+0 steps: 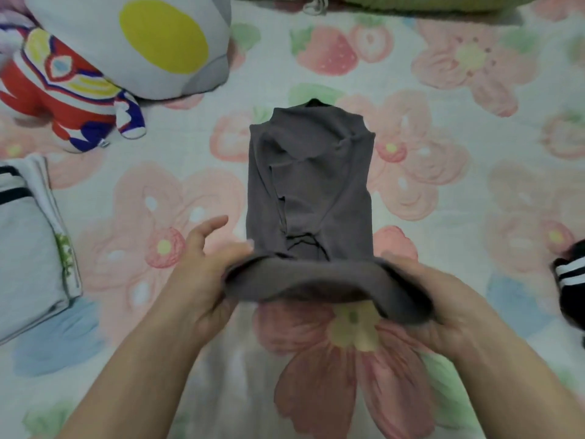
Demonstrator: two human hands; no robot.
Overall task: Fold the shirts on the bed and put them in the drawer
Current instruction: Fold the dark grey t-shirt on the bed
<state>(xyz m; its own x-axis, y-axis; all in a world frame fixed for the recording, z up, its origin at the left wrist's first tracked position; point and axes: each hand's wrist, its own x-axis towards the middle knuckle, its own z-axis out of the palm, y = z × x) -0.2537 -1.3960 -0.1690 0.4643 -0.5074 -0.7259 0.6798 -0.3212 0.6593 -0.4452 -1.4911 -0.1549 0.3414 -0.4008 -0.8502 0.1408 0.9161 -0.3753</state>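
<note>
A dark grey shirt [311,191] lies folded into a narrow strip in the middle of the bed, its collar end pointing away from me. Its near end is lifted off the sheet and curled over. My left hand [205,267] grips the left corner of that lifted end, thumb on top. My right hand [443,305] holds the right corner, blurred by motion. A folded light grey and white shirt [28,242] lies at the left edge.
The floral bedsheet [459,191] covers the whole view. A red, white and blue plush figure [66,99] and a grey cushion with a yellow oval [152,36] sit at the upper left. A black garment with white stripes [569,280] pokes in at the right edge.
</note>
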